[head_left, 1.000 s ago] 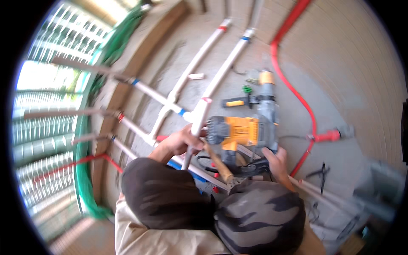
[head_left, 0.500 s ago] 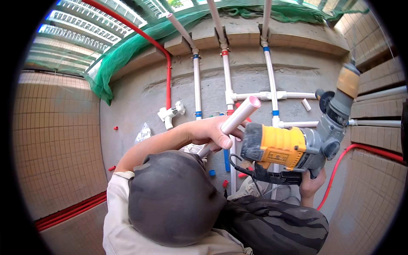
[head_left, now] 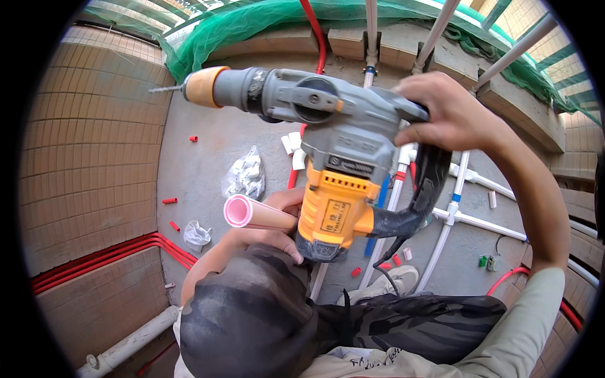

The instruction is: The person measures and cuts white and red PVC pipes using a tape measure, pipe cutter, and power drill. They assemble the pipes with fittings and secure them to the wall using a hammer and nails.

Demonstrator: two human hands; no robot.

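Observation:
A yellow and grey rotary hammer drill (head_left: 343,148) hangs across the middle of the view, its bit pointing to the left wall. My right hand (head_left: 444,113) is closed around the top of its rear handle. Low on the left, my left hand (head_left: 268,239) grips a white pipe (head_left: 271,217) with a pink inside. The pipe's open end faces left, and its other end is hidden behind the drill. Part of my left hand's fingers are hidden by the pipe and the drill body. My bent knee (head_left: 246,309) in dark camouflage cloth is just below.
White pipes (head_left: 435,255) with fittings run across the concrete floor. A plastic bag (head_left: 244,176) of white pieces, loose white fittings (head_left: 294,146) and a small bag (head_left: 197,234) lie at left. Red pipes (head_left: 101,255) follow the tiled left wall. Green netting (head_left: 252,31) hangs behind.
The drill has swung from the right into the middle, its bit now pointing left. My right hand has risen with it. The pipe's open end has turned leftward, and the view has turned left.

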